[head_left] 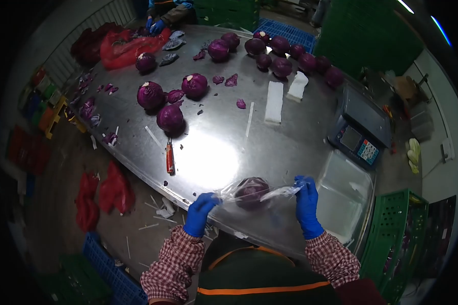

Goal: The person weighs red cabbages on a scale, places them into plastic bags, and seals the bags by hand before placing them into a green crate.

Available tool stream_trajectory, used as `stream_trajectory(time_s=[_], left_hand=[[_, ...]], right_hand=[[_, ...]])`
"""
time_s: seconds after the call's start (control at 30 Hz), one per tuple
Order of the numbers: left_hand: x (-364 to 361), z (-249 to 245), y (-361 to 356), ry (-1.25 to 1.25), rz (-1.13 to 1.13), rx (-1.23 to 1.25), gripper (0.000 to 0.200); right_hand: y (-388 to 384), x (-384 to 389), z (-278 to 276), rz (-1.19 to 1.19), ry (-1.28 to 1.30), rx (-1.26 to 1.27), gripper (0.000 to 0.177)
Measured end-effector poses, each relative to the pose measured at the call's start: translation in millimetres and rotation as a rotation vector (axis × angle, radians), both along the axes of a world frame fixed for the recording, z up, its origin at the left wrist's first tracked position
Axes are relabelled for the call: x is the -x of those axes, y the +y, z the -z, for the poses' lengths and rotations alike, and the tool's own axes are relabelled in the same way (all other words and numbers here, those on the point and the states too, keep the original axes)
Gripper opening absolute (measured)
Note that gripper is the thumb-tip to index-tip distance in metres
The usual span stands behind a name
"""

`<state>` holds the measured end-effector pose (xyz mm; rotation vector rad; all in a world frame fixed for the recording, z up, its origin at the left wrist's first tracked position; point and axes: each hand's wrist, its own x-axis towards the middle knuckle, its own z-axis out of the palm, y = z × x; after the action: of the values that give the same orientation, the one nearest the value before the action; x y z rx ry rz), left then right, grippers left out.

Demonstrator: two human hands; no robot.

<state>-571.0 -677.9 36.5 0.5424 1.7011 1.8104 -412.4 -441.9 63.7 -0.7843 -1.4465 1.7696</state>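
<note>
Left hand [200, 213], right hand [307, 203] on film [286, 191]; table edge [176, 197] near.

2 blue-gloved hands [200, 213] hold clear film [282, 191] at 1 purple cabbage [252, 193]; red-handled tool [169, 157], scale [361, 124] on metal table [290, 145].

At the near edge of the tabletop [290, 150], a cabbage [252, 194] lies between the left hand [201, 212] and right hand [306, 203], film [281, 191] across it. A tray [343, 195] sits at the near right corner, a scale [360, 124] behind it. More cabbages [281, 67] line the far right, two pads [274, 102] before them. Leftward, a knife [170, 158] lies before three cabbages [150, 95], a net sack [118, 53] at the far left corner.
</note>
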Motion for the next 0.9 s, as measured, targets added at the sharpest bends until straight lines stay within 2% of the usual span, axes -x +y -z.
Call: stream_trajectory(time_s=[0.03, 0.07, 0.13, 0.2, 0.27, 0.4, 0.47, 0.5, 0.53, 0.6, 0.63, 0.73, 0.77, 0.8, 0.83, 0.87, 0.9], left_hand=[[-0.6, -2.3, 1.0, 0.201, -0.042, 0.07, 0.022], [-4.9, 2.4, 3.4, 0.199, -0.044, 0.072, 0.022], [-12.0, 14.0, 14.3, -0.196, -0.218, -0.236, 0.024], [-14.6, 13.5, 17.7, -0.197, -0.199, -0.263, 0.021], [-16.3, -18.1, 21.0, -0.081, -0.147, -0.004, 0.02], [-9.4, -11.4, 30.3, -0.109, -0.289, 0.003, 0.018], [-13.7, -27.4, 40.8, -0.31, -0.364, 0.221, 0.021], [-16.8, -13.5, 36.5, -0.314, -0.349, 0.291, 0.027], [-19.7, 28.4, 22.9, 0.03, -0.329, 0.363, 0.031], [-34.6, 59.5, -0.5, 0.36, -0.197, 0.443, 0.036], [-41.1, 52.1, 0.7, -0.02, -0.22, 0.571, 0.037], [-41.5, 102.1, -12.0, -0.009, -0.144, 0.583, 0.033], [-39.2, 104.5, -10.8, -0.1, -0.115, 0.602, 0.032], [-34.5, 106.8, -9.4, -0.087, -0.101, 0.598, 0.032], [-31.9, 99.5, -7.7, -0.063, 0.033, 0.676, 0.031], [-29.9, 94.9, -6.1, -0.039, 0.17, 0.755, 0.03], [-26.9, 95.3, -2.8, -0.021, 0.296, 0.793, 0.024]], right_hand=[[-2.0, -1.2, 0.4, 0.007, 0.026, 0.056, 0.011], [-3.1, -1.7, 4.5, 0.005, 0.024, 0.057, 0.011], [-2.8, -0.8, 15.3, -0.013, 0.103, 0.263, 0.013], [0.1, 0.1, 17.2, -0.014, 0.044, 0.188, 0.014], [-0.9, 5.1, 11.8, -0.019, -0.015, 0.115, 0.017], [-9.1, 13.7, 8.5, 0.043, -0.029, 0.055, 0.015], [-10.4, 10.5, 11.2, 0.074, -0.08, 0.024, 0.017], [-12.1, 5.0, 10.3, 0.112, -0.18, 0.108, 0.019], [-12.9, 0.9, 10.2, 0.151, -0.276, 0.192, 0.022], [-15.9, -24.8, 35.3, 0.116, -0.365, 0.232, 0.023], [-20.1, -40.4, 51.2, 0.08, -0.466, 0.281, 0.024], [-29.6, -63.2, 76.1, 0.024, -0.557, 0.425, 0.023], [-29.8, -67.6, 86.8, 0.037, -0.547, 0.428, 0.023], [-29.8, -72.8, 98.4, -0.1, -0.732, 0.226, 0.022], [-32.4, -75.1, 98.7, -0.237, -0.915, 0.022, 0.02], [-38.4, -76.8, 100.9, -0.22, -0.911, 0.033, 0.02], [-47.6, -75.9, 105.2, -0.296, -0.907, -0.101, 0.02]])
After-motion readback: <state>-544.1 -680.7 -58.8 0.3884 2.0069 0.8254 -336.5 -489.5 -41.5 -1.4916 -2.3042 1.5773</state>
